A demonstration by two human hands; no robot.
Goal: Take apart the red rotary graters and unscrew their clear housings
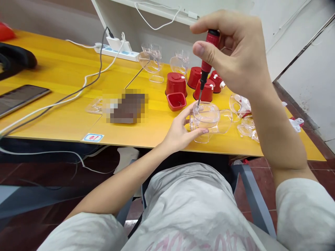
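Observation:
My right hand point(235, 59) is closed round the red handle of a small screwdriver point(206, 66), held upright with its tip down on a clear plastic housing point(208, 118). My left hand point(180, 130) grips that clear housing from the left, thumb and fingers wrapped on its side, at the near edge of the yellow table point(65, 118). Behind it stand several red plastic cups point(176, 84), and a small red tray-like part point(176, 101) lies beside them.
More clear plastic shells lie at the right point(243, 115) and at the back point(150, 57). A white power strip point(117, 50) with cables sits at the back, a tablet point(18, 97) at the left, a blurred object point(127, 105) mid-table.

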